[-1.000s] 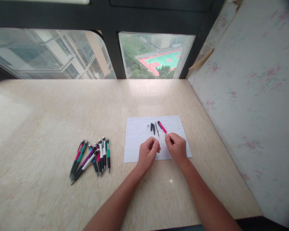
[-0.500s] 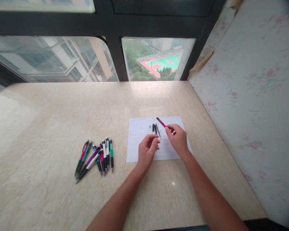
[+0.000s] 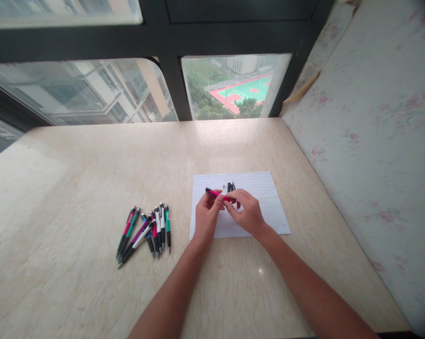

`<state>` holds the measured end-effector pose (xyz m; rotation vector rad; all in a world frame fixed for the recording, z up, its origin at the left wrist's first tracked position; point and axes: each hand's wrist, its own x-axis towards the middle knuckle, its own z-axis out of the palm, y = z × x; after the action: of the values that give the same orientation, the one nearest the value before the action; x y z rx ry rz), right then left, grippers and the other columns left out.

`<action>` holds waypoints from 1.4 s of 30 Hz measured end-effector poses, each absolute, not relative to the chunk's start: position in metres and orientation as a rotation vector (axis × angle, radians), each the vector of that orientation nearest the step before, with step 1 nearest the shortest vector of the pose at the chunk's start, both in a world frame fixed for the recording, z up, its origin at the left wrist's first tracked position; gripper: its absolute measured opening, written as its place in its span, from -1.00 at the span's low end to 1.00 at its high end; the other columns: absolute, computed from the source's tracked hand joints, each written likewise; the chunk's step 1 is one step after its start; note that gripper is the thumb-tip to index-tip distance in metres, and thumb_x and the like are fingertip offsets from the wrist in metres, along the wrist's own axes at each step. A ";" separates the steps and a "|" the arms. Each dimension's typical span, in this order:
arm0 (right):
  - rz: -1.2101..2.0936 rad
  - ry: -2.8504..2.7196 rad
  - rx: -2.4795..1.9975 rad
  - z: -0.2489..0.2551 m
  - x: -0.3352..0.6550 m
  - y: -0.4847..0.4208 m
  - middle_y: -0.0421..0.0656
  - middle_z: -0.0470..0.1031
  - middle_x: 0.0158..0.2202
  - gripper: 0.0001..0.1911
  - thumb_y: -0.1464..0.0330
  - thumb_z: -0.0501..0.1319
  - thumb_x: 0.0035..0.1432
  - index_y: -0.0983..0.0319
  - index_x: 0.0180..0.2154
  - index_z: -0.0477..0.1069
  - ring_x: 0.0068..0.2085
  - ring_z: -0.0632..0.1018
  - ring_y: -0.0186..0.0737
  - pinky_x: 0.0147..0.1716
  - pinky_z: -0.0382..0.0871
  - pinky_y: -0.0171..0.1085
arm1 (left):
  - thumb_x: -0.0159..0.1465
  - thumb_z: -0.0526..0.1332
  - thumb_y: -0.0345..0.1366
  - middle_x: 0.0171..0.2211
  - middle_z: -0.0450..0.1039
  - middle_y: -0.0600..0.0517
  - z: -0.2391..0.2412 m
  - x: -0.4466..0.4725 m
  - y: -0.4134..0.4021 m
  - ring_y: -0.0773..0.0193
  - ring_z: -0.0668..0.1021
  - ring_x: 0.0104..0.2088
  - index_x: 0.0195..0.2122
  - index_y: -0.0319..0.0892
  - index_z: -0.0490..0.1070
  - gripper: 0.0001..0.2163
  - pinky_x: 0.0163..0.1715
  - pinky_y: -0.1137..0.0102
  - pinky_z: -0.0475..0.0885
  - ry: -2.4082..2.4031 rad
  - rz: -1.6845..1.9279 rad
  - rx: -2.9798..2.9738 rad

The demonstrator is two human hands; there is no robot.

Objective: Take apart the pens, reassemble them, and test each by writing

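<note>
A pink pen barrel (image 3: 216, 193) with a dark clip is held between both hands above the paper. My left hand (image 3: 207, 214) pinches it near its middle, the dark end pointing up and left. My right hand (image 3: 247, 212) has its fingertips closed at the other end. Just beyond the fingers, small black pen parts (image 3: 229, 187) and a tiny grey piece (image 3: 224, 186) lie on the white sheet (image 3: 269, 221), partly hidden by my right hand. Lines of faint writing cover the sheet's upper part.
Several click pens (image 3: 142, 235) in pink, green, purple, white and blue lie in a loose pile left of the paper on the beige stone surface (image 3: 74, 282). A dark window frame (image 3: 163, 40) borders the far edge. A floral-papered wall (image 3: 368, 155) stands at right.
My right hand has brought the pink barrel left and down to my left hand, which now grips it too. The view has shifted slightly. The pen pile lies unchanged.
</note>
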<state>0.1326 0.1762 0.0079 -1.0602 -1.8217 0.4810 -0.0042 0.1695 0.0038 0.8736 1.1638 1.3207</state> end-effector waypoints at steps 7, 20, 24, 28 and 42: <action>0.270 -1.849 -1.267 -0.005 0.164 0.182 -0.08 0.55 -0.24 -0.76 0.44 0.06 0.29 0.21 -0.14 0.49 -0.21 0.52 -0.18 -0.24 0.42 -0.21 | 0.17 0.33 -0.12 -0.37 0.52 -0.02 0.005 -0.003 0.169 0.30 0.54 -0.38 -0.09 -0.22 0.42 -0.64 -0.33 0.40 0.43 1.181 1.318 0.840; 0.097 -2.105 -1.595 -0.014 0.171 0.184 -0.09 0.52 -0.19 -0.72 0.41 0.10 0.30 0.16 -0.04 0.51 -0.13 0.44 -0.15 -0.27 0.35 -0.27 | 0.16 0.34 -0.10 -0.42 0.47 0.04 -0.003 0.001 0.170 0.36 0.50 -0.45 -0.05 -0.22 0.36 -0.58 -0.37 0.42 0.37 1.135 1.313 0.737; 0.093 -2.098 -1.561 -0.018 0.171 0.186 -0.10 0.50 -0.24 -0.76 0.40 0.12 0.29 0.15 -0.09 0.52 -0.17 0.44 -0.16 -0.33 0.33 -0.29 | 0.20 0.30 -0.10 -0.41 0.45 0.04 -0.002 0.000 0.169 0.38 0.48 -0.44 -0.04 -0.23 0.39 -0.61 -0.34 0.43 0.37 1.122 1.301 0.750; 0.067 -2.066 -1.528 -0.022 0.175 0.187 -0.10 0.49 -0.27 -0.81 0.36 0.15 0.29 0.14 -0.19 0.54 -0.20 0.42 -0.16 -0.37 0.30 -0.29 | 0.18 0.31 -0.10 -0.42 0.45 0.04 0.000 0.000 0.168 0.37 0.48 -0.44 -0.07 -0.23 0.41 -0.62 -0.36 0.43 0.36 1.137 1.295 0.764; 0.025 -2.035 -1.586 -0.024 0.177 0.188 -0.14 0.50 -0.31 -0.87 0.35 0.20 0.26 0.17 -0.31 0.52 -0.22 0.43 -0.19 -0.37 0.25 -0.29 | 0.17 0.33 -0.12 -0.43 0.47 0.03 0.000 0.001 0.169 0.36 0.50 -0.43 -0.10 -0.21 0.42 -0.65 -0.36 0.43 0.37 1.136 1.250 0.787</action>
<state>0.1774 0.1884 -0.0244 -1.5859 -2.0354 0.0250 0.0007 0.1693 0.0001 0.7870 1.1356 1.2496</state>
